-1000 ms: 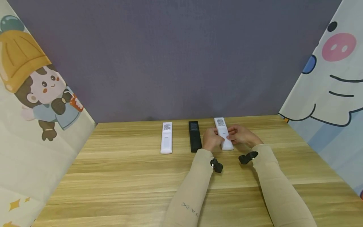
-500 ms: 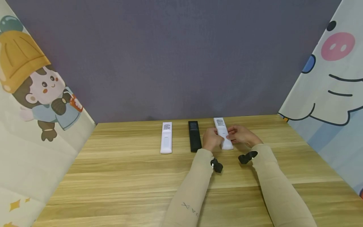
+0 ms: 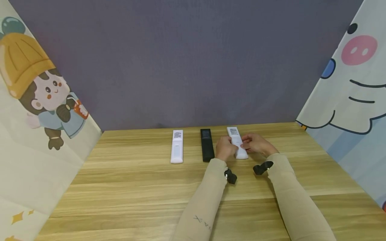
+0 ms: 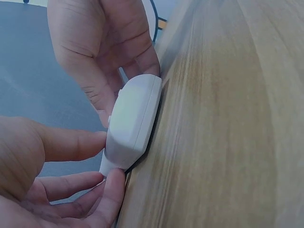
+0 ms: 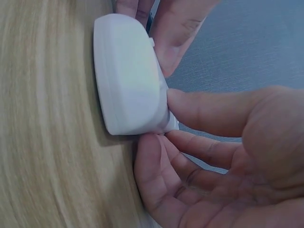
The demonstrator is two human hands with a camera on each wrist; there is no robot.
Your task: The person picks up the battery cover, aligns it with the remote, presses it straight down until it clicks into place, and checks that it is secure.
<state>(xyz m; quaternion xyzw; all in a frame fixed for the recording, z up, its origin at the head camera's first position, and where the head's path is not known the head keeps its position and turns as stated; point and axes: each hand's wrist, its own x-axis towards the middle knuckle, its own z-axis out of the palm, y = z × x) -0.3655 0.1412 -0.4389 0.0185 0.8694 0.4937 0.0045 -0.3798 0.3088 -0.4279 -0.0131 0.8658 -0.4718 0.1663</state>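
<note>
On the wooden table, a white remote control [image 3: 238,144] lies back side up, its printed label at the far end. My left hand [image 3: 225,147] pinches it along the left edge. From the other side my right hand [image 3: 258,144] pinches the right edge. In the left wrist view, thumb and fingertips of the left hand [image 4: 42,171] meet the near part of the remote control [image 4: 130,121]. The right wrist view has the right hand [image 5: 213,156] with its thumb on the back of the remote control [image 5: 130,76] and fingers at its side.
Left of the hands lies a black remote control [image 3: 207,145], close to the left hand. A second white remote control [image 3: 177,147] lies further left, roughly parallel. A grey panel [image 3: 187,67] rises behind the table [image 3: 135,201], with printed cloths at both sides.
The far end of the held white remote control has dropped slightly towards the table. Both hands keep their places on it, and the other remote controls stay put.
</note>
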